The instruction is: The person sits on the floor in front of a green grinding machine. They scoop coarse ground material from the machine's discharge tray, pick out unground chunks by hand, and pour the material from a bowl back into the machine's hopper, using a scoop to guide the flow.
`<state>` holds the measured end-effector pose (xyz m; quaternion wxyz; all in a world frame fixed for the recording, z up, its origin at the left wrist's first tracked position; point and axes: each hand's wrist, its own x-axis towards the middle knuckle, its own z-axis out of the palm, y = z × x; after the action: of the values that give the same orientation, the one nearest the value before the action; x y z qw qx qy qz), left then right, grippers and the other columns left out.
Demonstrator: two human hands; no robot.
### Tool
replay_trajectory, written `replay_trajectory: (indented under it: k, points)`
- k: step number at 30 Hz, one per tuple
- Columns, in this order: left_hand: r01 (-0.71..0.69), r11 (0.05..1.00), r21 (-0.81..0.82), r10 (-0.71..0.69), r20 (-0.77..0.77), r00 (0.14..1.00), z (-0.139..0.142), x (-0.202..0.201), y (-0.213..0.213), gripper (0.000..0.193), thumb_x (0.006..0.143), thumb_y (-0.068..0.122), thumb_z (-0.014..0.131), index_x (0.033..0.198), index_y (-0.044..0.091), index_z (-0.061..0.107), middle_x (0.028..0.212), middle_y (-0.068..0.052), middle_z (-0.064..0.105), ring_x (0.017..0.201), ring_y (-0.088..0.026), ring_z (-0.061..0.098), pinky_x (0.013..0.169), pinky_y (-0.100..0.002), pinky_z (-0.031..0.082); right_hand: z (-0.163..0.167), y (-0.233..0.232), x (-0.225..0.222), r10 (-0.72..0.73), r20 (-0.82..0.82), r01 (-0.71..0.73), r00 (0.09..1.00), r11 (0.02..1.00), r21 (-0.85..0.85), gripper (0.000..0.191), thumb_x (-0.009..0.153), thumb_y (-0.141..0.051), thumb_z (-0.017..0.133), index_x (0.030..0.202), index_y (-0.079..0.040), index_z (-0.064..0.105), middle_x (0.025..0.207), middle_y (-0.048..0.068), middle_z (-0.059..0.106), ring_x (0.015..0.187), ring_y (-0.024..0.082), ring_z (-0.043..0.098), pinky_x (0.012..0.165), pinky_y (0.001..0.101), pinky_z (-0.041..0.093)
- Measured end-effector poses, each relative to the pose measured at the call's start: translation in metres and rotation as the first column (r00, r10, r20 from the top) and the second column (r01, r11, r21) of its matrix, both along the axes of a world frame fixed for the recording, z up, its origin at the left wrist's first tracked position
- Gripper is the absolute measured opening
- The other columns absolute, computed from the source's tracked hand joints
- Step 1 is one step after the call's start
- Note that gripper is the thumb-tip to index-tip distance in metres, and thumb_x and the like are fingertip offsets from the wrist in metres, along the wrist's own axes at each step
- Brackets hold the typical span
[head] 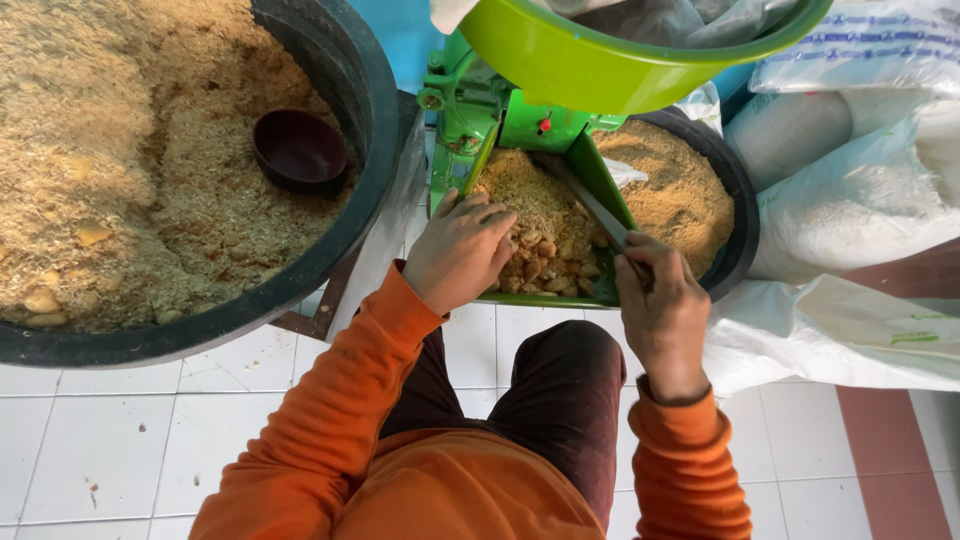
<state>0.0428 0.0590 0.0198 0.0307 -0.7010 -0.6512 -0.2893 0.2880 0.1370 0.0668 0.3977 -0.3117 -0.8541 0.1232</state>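
My left hand (pixel 460 250) lies palm down in the green metal chute (pixel 600 180) of the green machine (pixel 470 110) in front of me, fingers curled loosely over the pale, knobbly nut pieces (pixel 545 262) heaped at its near end; whether I have any pinched underneath I cannot tell. My right hand (pixel 662 312) is closed around the handle of a flat metal scraper (pixel 598 210), whose blade runs slantwise up the chute toward the machine. Judging by how things lie, the work is well along but not over: the far half of the chute is covered in coarse, dry, sandy-brown meal (pixel 520 190), while the whole pieces near me are not yet broken down. A round black tub (pixel 738 200) beyond the chute, to the right, holds more of the same crumbly meal, and the much larger black basin (pixel 365 130) on the left is piled with it, a few lumps showing, with a small dark bowl (pixel 300 150) sunk in its surface. A glossy lime-green plastic bowl (pixel 620 60) sits on top of the machine, and limp white sacks (pixel 860 200) slump on the right over the white tiled floor (pixel 130 430).
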Motion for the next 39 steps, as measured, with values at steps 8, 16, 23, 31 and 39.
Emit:
replay_trajectory:
  k: [8,16,23,31,39]
  points:
    - [-0.019,0.999,0.036,0.020,-0.013,1.000,0.004,0.003,-0.005,0.026,0.094,0.018,0.061,0.113,0.003,0.069,0.118,-0.012,0.072,0.124,-0.036,0.058,0.110,-0.060,0.037,0.004,0.004,-0.011,0.104,0.069,-0.099,0.992,0.993,-0.070,0.014,0.095,0.001,0.072,0.109,0.001,0.069,0.117,0.019,0.075,0.096,0.027,0.076,0.079,0.0343,0.062]
    - [-0.025,0.999,-0.042,0.025,0.011,1.000,0.000,0.001,-0.004,0.026,0.099,0.022,0.057,0.115,0.004,0.069,0.114,-0.012,0.072,0.124,-0.035,0.058,0.113,-0.065,0.034,0.041,-0.022,0.028,0.044,-0.243,-0.098,0.969,0.971,-0.216,0.019,0.108,0.008,0.073,0.112,0.002,0.056,0.121,0.015,0.073,0.093,0.011,0.067,0.083,0.0234,0.057]
    - [-0.041,0.998,-0.047,0.041,0.012,0.999,-0.002,0.002,-0.004,0.032,0.100,0.024,0.054,0.120,0.003,0.068,0.117,-0.014,0.071,0.128,-0.037,0.055,0.112,-0.067,0.032,0.054,-0.039,-0.001,0.104,-0.011,-0.103,0.995,0.993,0.063,0.023,0.099,0.006,0.074,0.109,0.004,0.054,0.116,0.018,0.073,0.093,0.021,0.075,0.080,0.0295,0.061]
    - [-0.039,0.998,-0.057,0.040,0.012,0.999,0.002,0.004,-0.006,0.033,0.099,0.024,0.056,0.121,0.002,0.068,0.117,-0.015,0.072,0.129,-0.039,0.055,0.111,-0.067,0.034,0.039,-0.056,-0.017,0.089,0.079,-0.102,0.993,0.977,0.184,0.022,0.094,0.005,0.075,0.107,0.003,0.058,0.113,0.017,0.073,0.098,0.030,0.074,0.082,0.0363,0.061]
    - [-0.045,0.999,-0.031,0.046,0.016,0.999,0.009,0.005,-0.007,0.032,0.094,0.019,0.061,0.120,0.001,0.068,0.117,-0.014,0.073,0.128,-0.040,0.056,0.110,-0.068,0.033,0.017,-0.048,-0.038,0.011,0.004,-0.011,1.000,0.996,0.089,0.020,0.096,0.004,0.077,0.105,0.004,0.059,0.109,0.018,0.074,0.083,0.025,0.073,0.071,0.0328,0.060]
